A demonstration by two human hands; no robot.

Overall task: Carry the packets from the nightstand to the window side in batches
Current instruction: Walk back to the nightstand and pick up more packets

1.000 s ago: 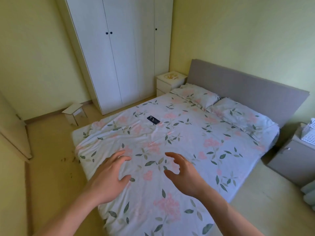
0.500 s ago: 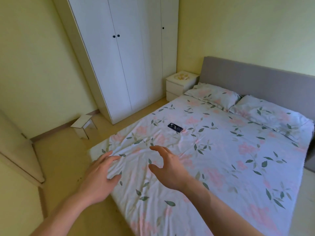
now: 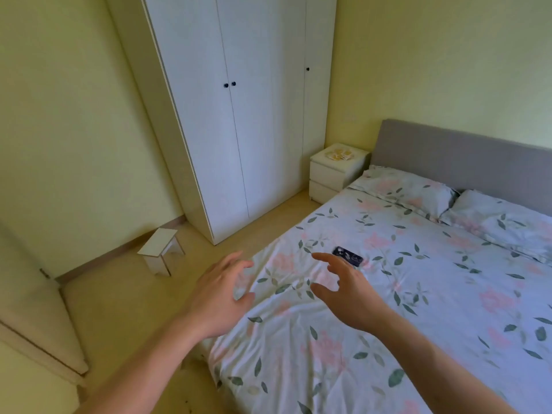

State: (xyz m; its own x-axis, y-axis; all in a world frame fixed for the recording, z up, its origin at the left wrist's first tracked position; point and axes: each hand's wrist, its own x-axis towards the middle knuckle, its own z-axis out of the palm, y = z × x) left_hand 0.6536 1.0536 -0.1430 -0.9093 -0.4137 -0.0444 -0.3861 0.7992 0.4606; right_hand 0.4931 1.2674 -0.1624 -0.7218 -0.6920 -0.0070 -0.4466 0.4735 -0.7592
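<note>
Small pale packets point(image 3: 340, 154) lie on top of the white two-drawer nightstand point(image 3: 331, 174), far across the room beside the bed's headboard. My left hand point(image 3: 219, 295) is raised in front of me over the bed's near corner, fingers spread and empty. My right hand point(image 3: 348, 289) hovers beside it over the sheet, fingers loosely spread and holding nothing. Both hands are far from the nightstand.
A bed with a floral sheet point(image 3: 403, 294) fills the right side, with a dark phone point(image 3: 348, 256) on it and two pillows by the grey headboard point(image 3: 460, 156). A tall white wardrobe point(image 3: 239, 115) stands left of the nightstand. A small white stool point(image 3: 161, 251) sits on the floor.
The view has swung left and moved along the bed's foot, bringing the wardrobe and nightstand nearer the middle. Both hands stay raised, spread and empty.
</note>
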